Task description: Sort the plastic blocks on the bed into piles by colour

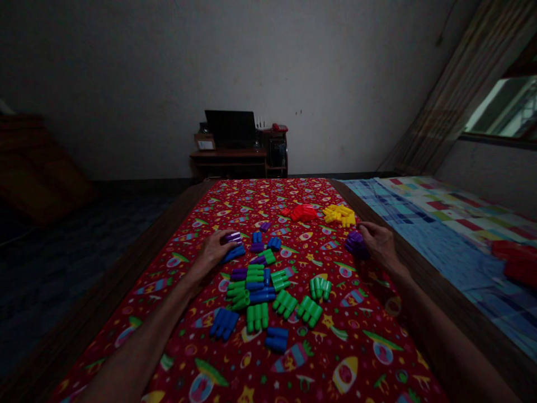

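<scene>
A table under a red patterned cloth (260, 369) carries plastic toy blocks. My left hand (213, 252) is closed round a purple block (231, 238), with a blue block (235, 253) just under its fingers. My right hand (380, 242) rests at the table's right side, its fingers curled on a pile of purple blocks (356, 244). Between the hands lies a mixed heap of green, blue and purple blocks (262, 288). Further back sit a red pile (302, 212) and a yellow pile (340, 215).
The table's wooden edge (440, 291) runs along the right, beside a bed with a checked sheet (440, 218) and a red object (518, 263). A dark desk with a monitor (239, 145) stands by the far wall. Dark floor lies to the left.
</scene>
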The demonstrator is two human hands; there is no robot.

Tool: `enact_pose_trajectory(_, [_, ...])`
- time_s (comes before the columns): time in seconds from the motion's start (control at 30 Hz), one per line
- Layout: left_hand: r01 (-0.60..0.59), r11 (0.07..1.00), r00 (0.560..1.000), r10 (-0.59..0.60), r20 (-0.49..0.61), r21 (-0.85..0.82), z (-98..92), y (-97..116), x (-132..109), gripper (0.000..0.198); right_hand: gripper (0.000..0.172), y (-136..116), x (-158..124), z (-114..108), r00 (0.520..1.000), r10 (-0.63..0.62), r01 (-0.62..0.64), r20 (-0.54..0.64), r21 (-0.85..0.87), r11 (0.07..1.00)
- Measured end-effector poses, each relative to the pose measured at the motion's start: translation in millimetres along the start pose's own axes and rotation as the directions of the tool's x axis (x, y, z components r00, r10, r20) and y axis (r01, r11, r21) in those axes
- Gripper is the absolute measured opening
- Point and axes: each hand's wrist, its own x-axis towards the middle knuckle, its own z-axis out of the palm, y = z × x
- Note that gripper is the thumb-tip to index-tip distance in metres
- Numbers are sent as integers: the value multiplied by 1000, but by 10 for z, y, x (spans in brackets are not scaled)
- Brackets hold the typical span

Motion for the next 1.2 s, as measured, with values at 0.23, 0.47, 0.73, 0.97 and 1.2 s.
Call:
enact_pose_trajectory(0.23, [-259, 955, 961, 269, 54, -147, -1, 1041, -553, 37, 34, -901, -652, 157, 826, -437, 275, 357, 421, 864])
enact_pose_trajectory(0.47, [-475, 863, 844, 502, 186, -171, 256, 1456, -1063, 34, 30, -1083, -909, 101, 669, -551, 351, 498, 441, 826])
enact_pose_trajectory(0.73, [-403, 915, 906, 395, 154, 24, -120, 966, -498, 32, 28, -381, -3, -315, 663, -121, 224, 738, -42, 974])
enact_pose_trajectory(0.97, [-201, 964, 979, 189, 80, 175, -101, 333, -256, 38, 15, 116, 162, -388, 781, 85, 242, 619, -425, 873])
enact_pose_trajectory(1.2, [-462, 875, 872, 418, 255, 146, 156, 293, -344, 33, 19, -21, 55, -427, 850, 65, 303, 522, -586, 751])
